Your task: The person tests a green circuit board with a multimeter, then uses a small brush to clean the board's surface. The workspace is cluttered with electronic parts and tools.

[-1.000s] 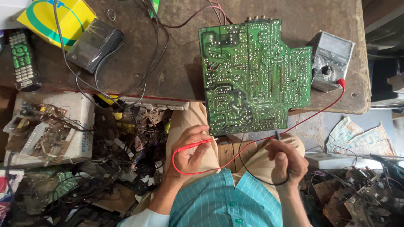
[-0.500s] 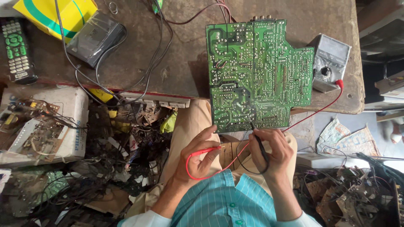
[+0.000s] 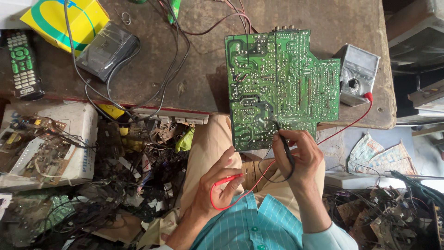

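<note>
1. The green circuit board (image 3: 282, 88) lies solder side up on the brown workbench (image 3: 203, 69), its long axis running from near to far. Its near edge overhangs the bench edge above the person's lap, and a row of connectors sits on its far edge.
2. The black probe (image 3: 285, 148) is held in the right hand (image 3: 298, 159). Its long axis runs near to far, tilted slightly left, and its tip points far, touching the near part of the board.
3. The red probe (image 3: 229, 179) lies across the left hand (image 3: 219, 183), roughly left to right, with its tip pointing right. It sits over the lap, clear of the board.
4. A red lead (image 3: 351, 124) runs from the lap up to the grey multimeter (image 3: 357, 74), which stands on the bench just right of the board.
5. The right hand is closed around the black probe, fingers curled and wrist bent up from the lap. The left hand is loosely closed on the red probe, palm upward, thumb over it. The two hands are apart, side by side.
6. On the far left of the bench lie a yellow box (image 3: 60, 21), a dark adapter (image 3: 106, 48) and a remote control (image 3: 23, 65).
7. Left of the lap, a white box (image 3: 78, 134) holds another circuit board with loose wires.
</note>
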